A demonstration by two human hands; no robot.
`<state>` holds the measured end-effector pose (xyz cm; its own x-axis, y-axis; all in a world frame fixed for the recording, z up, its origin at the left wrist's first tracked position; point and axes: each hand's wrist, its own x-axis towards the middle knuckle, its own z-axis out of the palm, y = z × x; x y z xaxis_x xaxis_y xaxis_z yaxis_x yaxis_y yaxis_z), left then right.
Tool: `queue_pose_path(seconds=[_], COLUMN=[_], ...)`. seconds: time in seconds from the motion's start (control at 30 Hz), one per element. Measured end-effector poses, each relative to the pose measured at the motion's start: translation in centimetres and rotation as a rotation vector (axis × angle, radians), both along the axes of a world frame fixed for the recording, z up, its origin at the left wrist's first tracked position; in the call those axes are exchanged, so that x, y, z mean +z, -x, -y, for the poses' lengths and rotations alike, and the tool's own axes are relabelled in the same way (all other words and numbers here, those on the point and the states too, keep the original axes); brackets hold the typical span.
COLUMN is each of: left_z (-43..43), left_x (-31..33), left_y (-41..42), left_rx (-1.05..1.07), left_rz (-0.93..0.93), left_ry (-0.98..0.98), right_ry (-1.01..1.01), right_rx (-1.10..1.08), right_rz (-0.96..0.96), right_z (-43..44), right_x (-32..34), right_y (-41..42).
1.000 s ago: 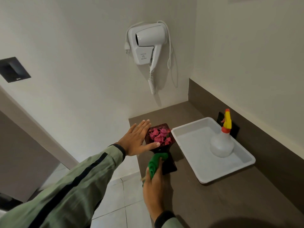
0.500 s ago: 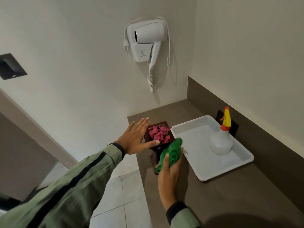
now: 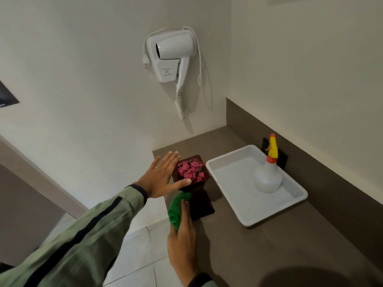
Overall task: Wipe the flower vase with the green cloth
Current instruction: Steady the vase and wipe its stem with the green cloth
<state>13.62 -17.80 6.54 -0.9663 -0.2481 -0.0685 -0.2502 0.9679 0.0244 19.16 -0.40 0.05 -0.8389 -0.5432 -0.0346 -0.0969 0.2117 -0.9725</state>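
This looks like a hotel or guest bathroom. A white hair dryer with a coiled cord hangs in its holder on the pale wall above the far corner of a brown surface. A white tray holding a spray bottle sits by the back edge, and the floor is tiled.

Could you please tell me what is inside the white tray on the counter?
Only a spray bottle with a yellow and orange nozzle stands in the white tray, toward its far side. The tray floor under the bottle is hidden.
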Motion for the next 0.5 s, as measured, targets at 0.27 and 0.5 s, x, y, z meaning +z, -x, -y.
queue_pose_path(seconds=[0.27, 0.5], left_z=[-5.2, -18.4], left_x=[-2.9, -7.4], left_y=[-6.7, -6.7], left_rx=[0.571, 0.711], left_rz=[-0.759, -0.514], left_ry=[-0.671, -1.256], right_ry=[-0.130, 0.296], right_rx=[0.004, -0.015], right_rz=[0.060, 0.598], right_z=[-7.2, -12.4], right_x=[-0.6, -0.2], right_y=[5.1, 15.6])
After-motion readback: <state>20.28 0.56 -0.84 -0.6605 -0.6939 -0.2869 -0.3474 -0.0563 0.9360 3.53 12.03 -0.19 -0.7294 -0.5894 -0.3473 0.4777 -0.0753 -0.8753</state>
